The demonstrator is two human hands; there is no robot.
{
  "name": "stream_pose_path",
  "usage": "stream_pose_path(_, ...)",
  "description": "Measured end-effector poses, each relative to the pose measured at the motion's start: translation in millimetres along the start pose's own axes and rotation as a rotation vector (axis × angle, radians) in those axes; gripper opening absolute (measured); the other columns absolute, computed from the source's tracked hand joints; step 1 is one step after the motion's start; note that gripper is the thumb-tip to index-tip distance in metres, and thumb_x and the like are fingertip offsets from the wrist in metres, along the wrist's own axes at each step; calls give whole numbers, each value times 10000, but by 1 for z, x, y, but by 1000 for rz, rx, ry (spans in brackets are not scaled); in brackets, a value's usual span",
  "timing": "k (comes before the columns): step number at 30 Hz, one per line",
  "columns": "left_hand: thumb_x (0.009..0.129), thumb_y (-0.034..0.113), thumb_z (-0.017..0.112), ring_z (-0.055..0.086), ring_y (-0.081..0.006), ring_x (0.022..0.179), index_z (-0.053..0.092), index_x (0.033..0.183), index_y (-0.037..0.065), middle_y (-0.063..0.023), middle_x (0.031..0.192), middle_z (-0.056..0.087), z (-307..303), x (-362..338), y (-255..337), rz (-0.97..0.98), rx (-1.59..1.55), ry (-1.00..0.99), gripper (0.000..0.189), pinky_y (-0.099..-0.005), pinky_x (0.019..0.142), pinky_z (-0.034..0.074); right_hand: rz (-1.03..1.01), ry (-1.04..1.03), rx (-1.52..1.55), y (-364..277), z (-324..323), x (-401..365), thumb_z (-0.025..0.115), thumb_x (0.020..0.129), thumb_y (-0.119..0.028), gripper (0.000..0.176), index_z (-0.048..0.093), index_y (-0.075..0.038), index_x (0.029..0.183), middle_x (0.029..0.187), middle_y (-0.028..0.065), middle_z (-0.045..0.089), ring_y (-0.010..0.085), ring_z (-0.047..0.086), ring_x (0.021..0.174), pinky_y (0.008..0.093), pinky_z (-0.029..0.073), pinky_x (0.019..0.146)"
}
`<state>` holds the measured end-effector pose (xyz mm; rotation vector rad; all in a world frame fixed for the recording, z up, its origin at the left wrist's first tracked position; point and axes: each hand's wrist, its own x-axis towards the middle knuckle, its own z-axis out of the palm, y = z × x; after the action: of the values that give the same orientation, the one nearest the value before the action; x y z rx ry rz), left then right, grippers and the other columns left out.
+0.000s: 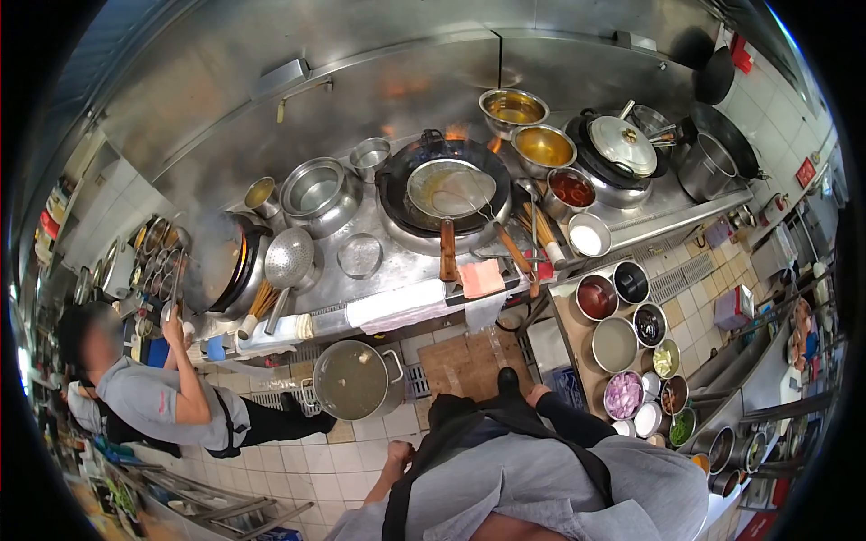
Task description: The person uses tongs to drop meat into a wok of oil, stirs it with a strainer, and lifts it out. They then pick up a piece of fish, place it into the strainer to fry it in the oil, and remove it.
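Observation:
Down by my body, my left hand (398,453) hangs beside the apron with its fingers curled; anything in it is hidden. On the other side my right hand (538,394) is near my dark trouser leg, its fingers too small to make out. Neither hand touches the cooktop. In front of me a black wok (394,197) sits over flames, with a wood-handled strainer (448,187) across it. A folded pink cloth (481,279) lies at the counter's edge.
A large pot of liquid (350,383) stands on the floor at left. Beyond it a co-worker (171,397) works at a steaming wok (212,261). On my right a cart (582,338) holds several containers, one with chopped onion (623,395).

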<state>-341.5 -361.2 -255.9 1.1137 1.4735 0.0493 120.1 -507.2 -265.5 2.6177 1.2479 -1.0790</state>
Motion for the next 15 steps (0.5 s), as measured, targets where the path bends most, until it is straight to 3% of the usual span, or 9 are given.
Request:
stream_pose_path(2,816,-38,614,515,-231,444,586,642,-3,-122,572,561,4,-16,18,-82,-62,53,180,-407,389,343,8,29,-16,-1,1,2,585,892,-302,371,773,11,958,1039,229,733,361,698,1057,420,547,954)
stream_pose_path(6,818,15,637,563,-238,505,637,675,-6,-127,628,618,-3,16,-24,141,217,-118,144,-438,448,406,-4,-28,40,18,24,24,616,868,-344,391,769,-8,996,1093,253,714,395,666,1098,452,530,972)
stream_pose_path(12,853,174,639,714,-248,740,770,835,60,-131,827,740,-15,47,-79,295,483,-290,175,-390,655,553,33,-11,73,7,13,15,612,869,-311,371,765,9,977,1090,254,715,388,673,1091,439,535,965)
stream_pose_path(15,860,229,635,746,-265,884,800,903,110,-122,946,766,-6,59,-90,233,716,-206,208,-378,768,586,56,-11,110,8,12,12,613,867,-285,355,759,25,963,1072,255,719,387,682,1076,435,541,954)
